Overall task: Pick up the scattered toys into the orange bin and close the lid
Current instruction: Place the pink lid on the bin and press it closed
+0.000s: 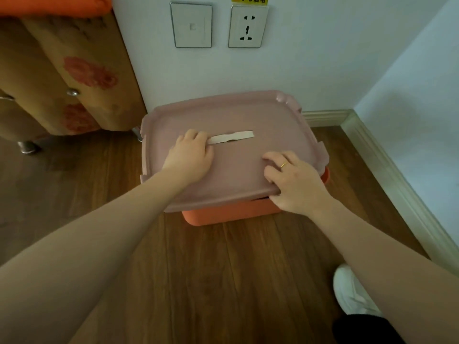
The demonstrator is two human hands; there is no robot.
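Wooden floor [223, 269] runs up to a white wall [310, 70] with a switch plate [191, 25] and a socket [248, 26], and a flowered cabinet [62, 78] stands at the left. From the head view, the only one, the orange bin [223, 214] sits on the floor against the wall, almost wholly covered by its pink lid [236, 115], which has a pale handle strip [232, 137] across its middle. The left hand [190, 157] lies on the lid with its fingers [196, 136] curled at the strip's left end; whether they pinch the strip or only press there, I cannot tell. The right hand [295, 181] holds the lid's near edge, fingers spread on top and thumb hooked under the rim. The lid looks laid on but not seated: a dark gap shows under the near right edge, and it overhangs the bin on the left. The risk, as I judge it, is pressing down while it sits askew, so one side catches and the other pops up, or the thumb gets nipped under the rim. No toys are visible on the floor, and the bin's contents are hidden by the lid. A white shoe [352, 291] shows at the lower right.
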